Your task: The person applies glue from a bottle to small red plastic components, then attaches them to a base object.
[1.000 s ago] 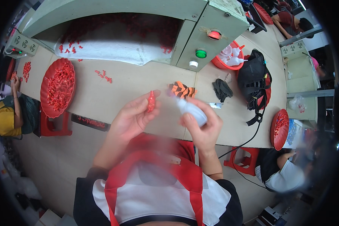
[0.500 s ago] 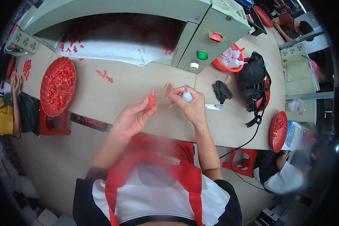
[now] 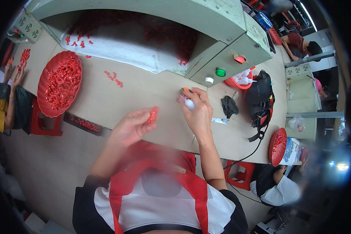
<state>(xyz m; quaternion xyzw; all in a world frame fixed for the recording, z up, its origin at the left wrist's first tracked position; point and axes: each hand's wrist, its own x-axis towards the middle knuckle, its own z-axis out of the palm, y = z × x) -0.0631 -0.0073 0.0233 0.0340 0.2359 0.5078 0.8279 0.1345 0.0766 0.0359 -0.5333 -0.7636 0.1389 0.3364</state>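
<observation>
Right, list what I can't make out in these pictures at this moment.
All in the head view:
Orange-and-black piece: mostly hidden by the right hand.
White bottle: its body is largely covered by that hand.
Small red figure: too small for detail, partly covered by the left hand.
Red basket: partly behind the pale green machine.
Red pieces deep inside the machine: lost in shadow.

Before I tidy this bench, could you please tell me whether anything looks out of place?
A few small red pieces lie loose on the tabletop, apart from the red tray heaped with similar ones, so they seem stray. A dark cloth lies crumpled farther right.
</observation>
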